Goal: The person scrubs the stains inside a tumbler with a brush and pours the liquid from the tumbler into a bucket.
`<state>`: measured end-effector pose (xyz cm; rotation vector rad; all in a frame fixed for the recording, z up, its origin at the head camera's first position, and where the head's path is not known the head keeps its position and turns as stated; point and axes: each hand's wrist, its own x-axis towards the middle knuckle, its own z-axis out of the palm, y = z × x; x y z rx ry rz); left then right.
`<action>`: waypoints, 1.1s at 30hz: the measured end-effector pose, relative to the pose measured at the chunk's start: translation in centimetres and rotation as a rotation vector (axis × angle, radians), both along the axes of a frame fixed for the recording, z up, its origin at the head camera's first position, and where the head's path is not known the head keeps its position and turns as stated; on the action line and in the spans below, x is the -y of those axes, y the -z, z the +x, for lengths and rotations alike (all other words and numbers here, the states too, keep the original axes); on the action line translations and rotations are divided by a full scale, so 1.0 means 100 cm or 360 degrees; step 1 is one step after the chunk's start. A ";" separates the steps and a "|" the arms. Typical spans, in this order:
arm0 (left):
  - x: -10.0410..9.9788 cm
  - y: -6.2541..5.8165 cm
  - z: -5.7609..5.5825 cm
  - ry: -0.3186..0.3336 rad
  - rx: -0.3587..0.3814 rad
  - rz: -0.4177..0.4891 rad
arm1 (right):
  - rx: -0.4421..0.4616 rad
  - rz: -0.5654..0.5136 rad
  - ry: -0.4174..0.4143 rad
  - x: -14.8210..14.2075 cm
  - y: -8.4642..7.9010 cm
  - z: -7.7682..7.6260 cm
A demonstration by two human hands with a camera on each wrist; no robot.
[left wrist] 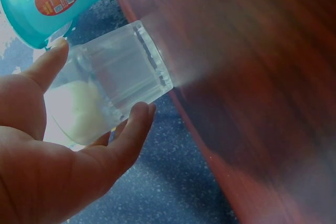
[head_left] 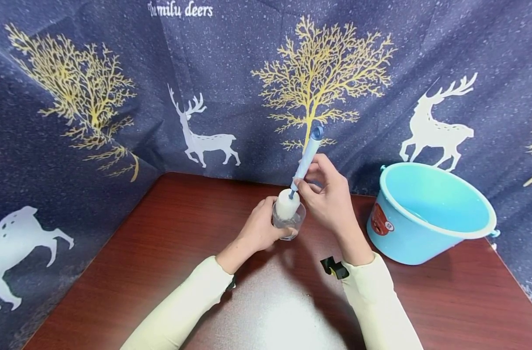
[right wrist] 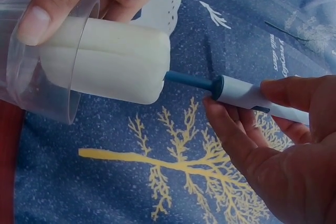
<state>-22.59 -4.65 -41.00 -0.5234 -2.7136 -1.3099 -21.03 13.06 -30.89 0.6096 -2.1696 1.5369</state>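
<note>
A clear cup is gripped by my left hand, with the thumb on one side and the fingers round the other. My right hand pinches the pale blue handle of a sponge cup brush, which tilts up and to the right. The brush's white sponge head is partly inside the cup's mouth, its shaft end sticking out. In the left wrist view, the sponge's far end shows through the clear wall, while the part of the cup near its base holds no sponge.
A light blue bucket stands on the right of the dark red wooden table. Behind the table hangs a navy cloth with deer and trees. A black piece sits at my right cuff.
</note>
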 end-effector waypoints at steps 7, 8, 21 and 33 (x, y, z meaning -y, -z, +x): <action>0.001 0.001 -0.001 0.0011 -0.0002 0.0004 | -0.0045 0.0041 0.0039 -0.001 0.000 0.000; 0.001 0.001 -0.001 0.0011 -0.0004 0.0002 | -0.0047 0.0047 0.0045 -0.001 0.000 0.000; 0.000 0.001 -0.002 0.0009 0.0017 0.0007 | -0.0077 0.0046 0.0059 -0.001 -0.002 0.000; -0.001 0.001 -0.001 -0.0009 0.0033 -0.0007 | -0.0094 0.0083 0.0067 -0.001 -0.003 0.002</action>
